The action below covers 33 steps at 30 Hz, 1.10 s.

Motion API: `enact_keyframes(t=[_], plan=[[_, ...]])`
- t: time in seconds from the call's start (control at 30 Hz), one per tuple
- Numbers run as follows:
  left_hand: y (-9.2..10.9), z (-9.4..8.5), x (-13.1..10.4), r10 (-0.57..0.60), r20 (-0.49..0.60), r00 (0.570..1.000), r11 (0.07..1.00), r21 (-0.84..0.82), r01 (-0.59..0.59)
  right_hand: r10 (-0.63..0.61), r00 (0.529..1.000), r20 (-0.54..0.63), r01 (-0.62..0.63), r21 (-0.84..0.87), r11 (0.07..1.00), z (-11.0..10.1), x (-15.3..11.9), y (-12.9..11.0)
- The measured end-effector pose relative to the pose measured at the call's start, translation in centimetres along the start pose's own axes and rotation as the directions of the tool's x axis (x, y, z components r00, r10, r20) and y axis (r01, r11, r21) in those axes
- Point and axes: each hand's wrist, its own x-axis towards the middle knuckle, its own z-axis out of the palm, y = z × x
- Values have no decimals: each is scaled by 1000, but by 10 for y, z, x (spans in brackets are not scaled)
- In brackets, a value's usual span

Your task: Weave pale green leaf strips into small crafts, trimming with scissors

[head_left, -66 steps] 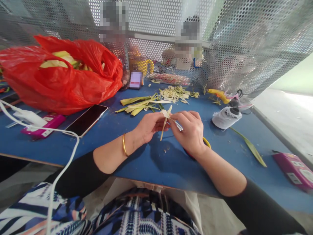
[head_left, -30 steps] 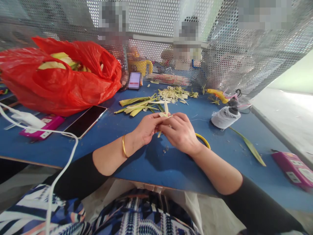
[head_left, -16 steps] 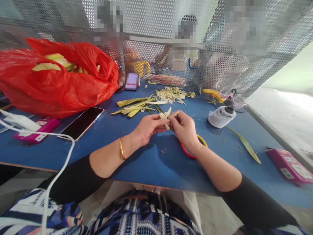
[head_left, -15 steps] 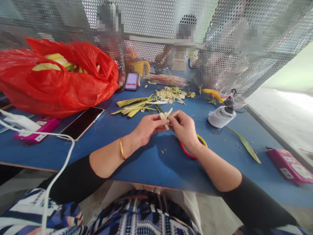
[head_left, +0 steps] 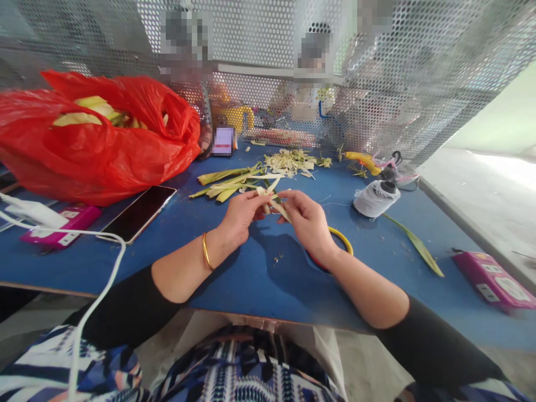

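Above the blue table, my left hand (head_left: 240, 216) pinches a small folded piece of pale corn husk strips (head_left: 266, 194) between thumb and fingers. Close beside it, my right hand (head_left: 307, 223) has thumb and fingers closed on one strip that runs out of the same piece. Under my right wrist lies a yellow and red loop (head_left: 344, 239), mostly hidden. Just beyond my hands are several longer yellow-green husks (head_left: 224, 187) and a heap of husk scraps (head_left: 291, 162).
A red plastic bag (head_left: 138, 151) with husks stands at the left, near a phone (head_left: 140, 215) and a white cable (head_left: 119, 262). To the right are a white thread spool (head_left: 376, 200), a single green leaf (head_left: 422, 251) and a magenta box (head_left: 494, 278). A perforated metal screen (head_left: 259, 39) closes the back.
Both hands have shifted slightly left with the husk piece. My right fingers have moved apart from my left ones, and a strip now slants down toward the right hand.
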Motion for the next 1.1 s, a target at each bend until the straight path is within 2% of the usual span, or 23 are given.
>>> enact_keyframes(t=[0.07, 0.13, 0.23, 0.37, 0.5, 0.6, 0.7, 0.77, 0.83, 0.9, 0.97, 1.03, 1.1], plan=[[-1, -1, 2, 17, -12, 1000, 1000, 12, -17, -174, 980, 101, 186, -137, 973, -4, -1, 0], [-2, -2, 2, 36, -6, 999, 999, 33, -36, -297, 935, 192, 337, -227, 914, -7, -1, 0], [-1, -1, 0, 43, 16, 999, 997, 64, -44, -379, 899, 222, 436, -361, 824, -13, 0, 0], [0, 2, -4, 40, 92, 995, 995, 89, -49, -449, 890, 79, 408, -575, 709, -16, 2, 1], [0, 3, -7, 59, 158, 986, 995, 74, -71, -440, 897, -53, 315, -622, 717, -14, 5, 4], [0, 3, -7, 65, 161, 985, 995, 70, -77, -463, 885, -48, 321, -657, 682, -12, 5, 4], [0, 3, -8, 66, 154, 986, 994, 71, -78, -507, 862, 14, 371, -700, 611, -13, 2, -1], [1, 3, -8, 69, 154, 986, 995, 61, -79, -474, 879, 48, 360, -719, 595, -13, 0, -5], [1, 4, -9, 66, 159, 985, 996, 47, -74, -407, 913, 41, 311, -715, 626, -13, 0, -8], [2, 4, -10, 59, 156, 986, 997, 39, -66, -310, 951, -13, 222, -670, 708, -13, 1, -8], [2, 5, -10, 48, 156, 987, 998, 32, -53, -157, 984, -85, 83, -565, 821, -13, 3, -7], [1, 5, -10, 36, 169, 985, 999, 20, -40, 4, 992, -124, -57, -425, 903, -13, 5, -6], [-1, 6, -10, 33, 175, 984, 999, 14, -36, 98, 986, -133, -138, -344, 929, -12, 6, -5]])
